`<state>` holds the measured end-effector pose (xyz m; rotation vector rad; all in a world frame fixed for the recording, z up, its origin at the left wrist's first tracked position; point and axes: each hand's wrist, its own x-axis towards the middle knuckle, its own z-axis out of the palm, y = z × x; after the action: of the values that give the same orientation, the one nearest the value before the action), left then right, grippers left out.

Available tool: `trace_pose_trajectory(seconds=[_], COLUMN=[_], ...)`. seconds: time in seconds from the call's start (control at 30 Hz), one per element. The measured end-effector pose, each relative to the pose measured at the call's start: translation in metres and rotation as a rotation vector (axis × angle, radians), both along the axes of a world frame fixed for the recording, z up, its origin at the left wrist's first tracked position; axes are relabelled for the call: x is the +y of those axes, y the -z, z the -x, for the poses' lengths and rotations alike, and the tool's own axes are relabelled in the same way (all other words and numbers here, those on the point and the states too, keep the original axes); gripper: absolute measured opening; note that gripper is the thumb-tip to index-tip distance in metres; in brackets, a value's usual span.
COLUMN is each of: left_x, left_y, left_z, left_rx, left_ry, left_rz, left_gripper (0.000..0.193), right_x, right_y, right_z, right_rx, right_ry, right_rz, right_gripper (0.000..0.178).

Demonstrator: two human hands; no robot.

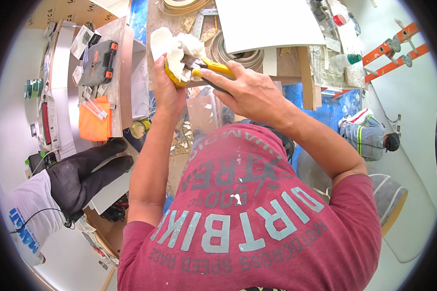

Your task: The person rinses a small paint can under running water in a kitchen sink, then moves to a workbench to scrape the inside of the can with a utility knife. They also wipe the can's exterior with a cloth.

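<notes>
My left hand [168, 92] is closed around a round yellow object [171, 76], perhaps a can or a roll. Crumpled white cloth or paper [190, 46] bulges out of its top. In my right hand [257, 92] is a pair of pliers with yellow handles [219, 68]. Their metal jaws [193, 61] reach into the crumpled white material. Whether the jaws are closed on it I cannot tell. Both hands are raised in front of the near edge of the worktable [177, 19].
A large white board [272, 24] lies on the worktable, beside coiled strips [245, 60] and a metal square [198, 25]. On the left bench sit a black tool case [100, 63] and an orange cloth [95, 121]. One person [39, 208] is at left, another [369, 136] at right near an orange ladder [398, 48].
</notes>
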<state>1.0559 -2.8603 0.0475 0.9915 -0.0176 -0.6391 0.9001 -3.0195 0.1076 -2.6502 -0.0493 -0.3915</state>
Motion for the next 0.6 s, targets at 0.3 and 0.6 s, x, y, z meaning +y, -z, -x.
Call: trace_pose_trajectory(seconds=[0.3,0.6], left_x=[0.012,0.019], left_y=[-0.011,-0.052], left_z=[-0.01,-0.003], left_rx=[-0.632,-0.616], left_ry=[0.099,0.483], left_rz=[-0.4,-0.289], left_gripper=[0.027,0.021], right_x=[-0.031,-0.086], right_y=[-0.071,-0.071], right_z=[-0.037,-0.04], right_rx=[0.572,1.101], right_ry=[-0.143,-0.227], right_rz=[-0.18,-0.896], right_gripper=[0.046,0.053])
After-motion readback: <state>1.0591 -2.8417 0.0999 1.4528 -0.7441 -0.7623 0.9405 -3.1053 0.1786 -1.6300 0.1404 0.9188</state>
